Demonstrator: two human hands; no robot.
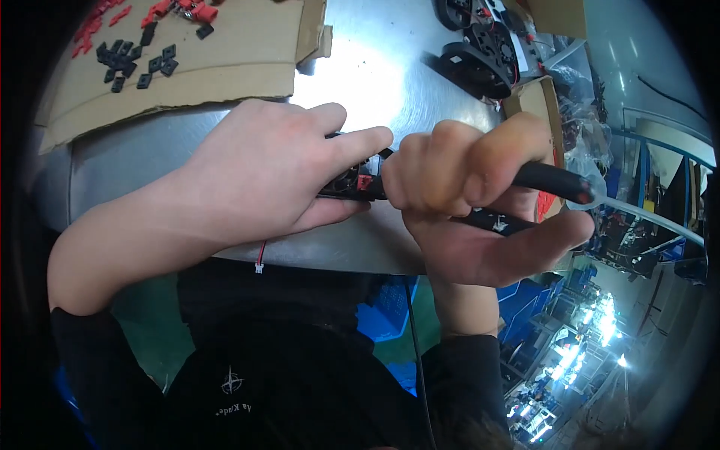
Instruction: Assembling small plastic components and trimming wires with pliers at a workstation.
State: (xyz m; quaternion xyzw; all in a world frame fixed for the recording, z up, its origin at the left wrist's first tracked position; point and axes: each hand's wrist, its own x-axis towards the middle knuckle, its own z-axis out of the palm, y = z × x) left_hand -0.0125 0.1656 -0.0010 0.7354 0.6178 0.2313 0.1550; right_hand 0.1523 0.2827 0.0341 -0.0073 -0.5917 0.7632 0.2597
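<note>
Above the table (176,142), left hand (274,165) clasps black part (345,182); right hand (469,176) curls round black handle (551,181).

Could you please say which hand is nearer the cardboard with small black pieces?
Left: the left hand is pictured just below the cardboard; the right hand is farther off, lower right.

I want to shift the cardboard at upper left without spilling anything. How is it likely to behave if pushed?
The cardboard should slide fairly easily, since it lies on a smooth-looking metal tabletop. Being thin board, it is probably light and might flex. The small black pieces appear loose on it, so a jerk could scatter them.
</note>
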